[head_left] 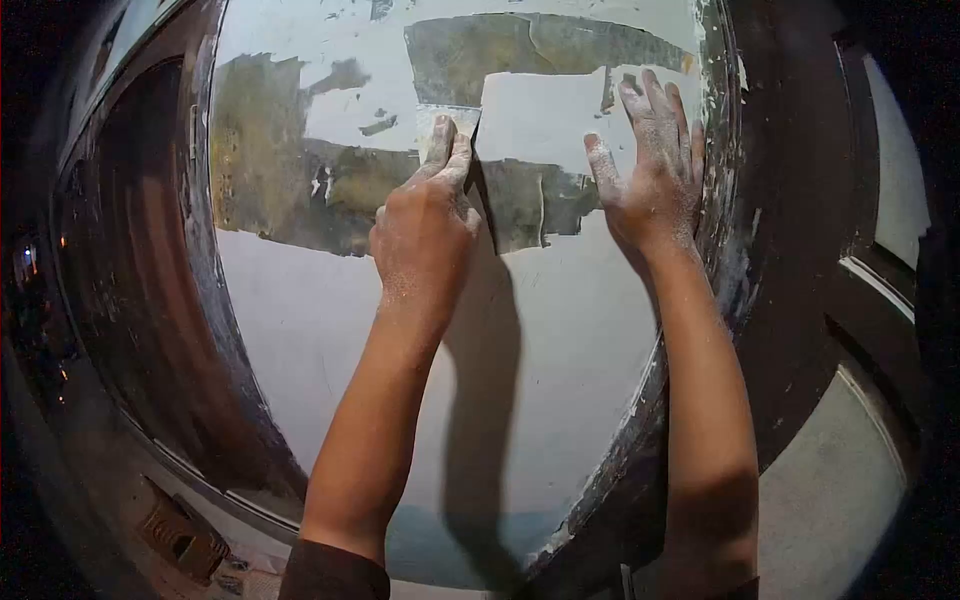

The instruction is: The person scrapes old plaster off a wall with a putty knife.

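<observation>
My left hand (425, 225) is closed around a scraper (447, 118), two fingers pressed along its broad, pale blade. The blade lies against the wall panel (400, 310), at the lower edge of a bare, grey-brown patch (550, 45). The handle is hidden by my hand. My right hand (655, 170) rests on the white surface near the panel's right edge, fingers spread and holding nothing. White dust covers the fingers of both hands. Another stripped band (345, 195) crosses the panel around my left hand, with ragged white edges.
Dark, worn trim (725, 190) borders the panel on the right, with more trim (205, 200) on the left. A dark wooden door or panel (140, 270) stands at the left. A brown object (185, 540) lies low at the left.
</observation>
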### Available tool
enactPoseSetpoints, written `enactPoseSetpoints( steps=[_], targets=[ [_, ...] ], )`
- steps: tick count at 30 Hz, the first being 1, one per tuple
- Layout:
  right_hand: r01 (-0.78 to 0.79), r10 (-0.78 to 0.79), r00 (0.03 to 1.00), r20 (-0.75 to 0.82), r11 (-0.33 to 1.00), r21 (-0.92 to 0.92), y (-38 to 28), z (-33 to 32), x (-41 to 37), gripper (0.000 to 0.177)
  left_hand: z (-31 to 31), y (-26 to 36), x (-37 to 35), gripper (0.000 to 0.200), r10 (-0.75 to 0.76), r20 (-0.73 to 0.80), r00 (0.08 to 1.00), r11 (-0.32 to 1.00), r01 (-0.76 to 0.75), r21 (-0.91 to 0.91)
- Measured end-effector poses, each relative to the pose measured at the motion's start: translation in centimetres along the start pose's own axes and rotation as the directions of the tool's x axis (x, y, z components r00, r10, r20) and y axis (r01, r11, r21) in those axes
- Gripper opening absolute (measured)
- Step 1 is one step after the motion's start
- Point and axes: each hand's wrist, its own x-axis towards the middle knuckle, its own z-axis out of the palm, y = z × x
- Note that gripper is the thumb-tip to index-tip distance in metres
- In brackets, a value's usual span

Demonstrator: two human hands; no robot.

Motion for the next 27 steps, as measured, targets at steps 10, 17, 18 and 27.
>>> enactPoseSetpoints(
  steps=[10,17,18,27],
  targets=[
    [0.011,-0.011,1.000,-0.007,1.000,-0.015,0.1,0.1,0.1,0.067,-0.4,0.9,1.2,0.053,-0.011,0.005,1.000,1.000,0.011,-0.026],
    [-0.003,0.003,1.000,0.012,1.000,-0.012,0.1,-0.1,0.1,0.067,-0.9,1.5,2.4,0.050,-0.117,0.146,0.982,0.992,0.108,0.065],
    [0.007,-0.007,1.000,-0.004,1.000,-0.003,0.1,0.0,0.1,0.066,-0.9,1.6,2.8,0.045,-0.113,0.121,0.986,0.993,0.109,0.039],
    [0.019,-0.018,1.000,-0.022,1.000,0.007,0.2,0.1,0.0,0.065,-0.5,1.4,3.2,0.048,-0.008,0.000,1.000,0.999,0.008,-0.048]
  ],
)
